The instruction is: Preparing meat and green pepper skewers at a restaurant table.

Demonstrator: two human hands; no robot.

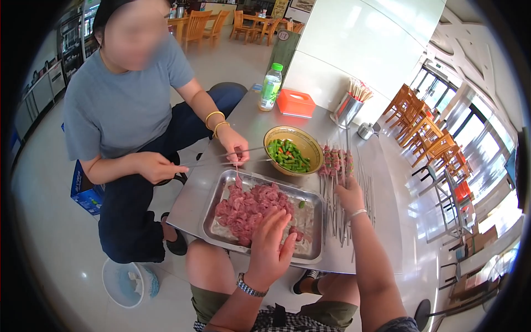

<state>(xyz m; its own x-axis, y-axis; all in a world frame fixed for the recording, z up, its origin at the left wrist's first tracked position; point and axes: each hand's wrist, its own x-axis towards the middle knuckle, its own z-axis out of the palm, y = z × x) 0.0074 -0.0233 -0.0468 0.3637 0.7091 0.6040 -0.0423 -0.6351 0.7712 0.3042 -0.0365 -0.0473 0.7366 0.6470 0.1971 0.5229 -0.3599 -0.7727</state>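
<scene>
My left hand (271, 249) hovers over the near part of a steel tray (321, 224), fingers apart and holding nothing. In the tray lies a heap of raw sliced meat (259, 203). My right hand (350, 197) is at the pile to the tray's right, its fingers closed around a metal skewer (347, 139). Several loaded meat skewers (327, 159) lie side by side there, with bare metal skewers (367, 182) to their right. Behind the tray stands a tan bowl (317, 145) of cut green vegetable pieces (292, 159) with a few orange-red bits.
Across the table corner, a person (124, 103) holds metal skewers and lifts a meat strip. A bottle (270, 88), red tissue box (296, 103), steel holder of sticks (346, 110) and small lidded metal pot (366, 131) stand farther back. A white bin (124, 286) is on the floor.
</scene>
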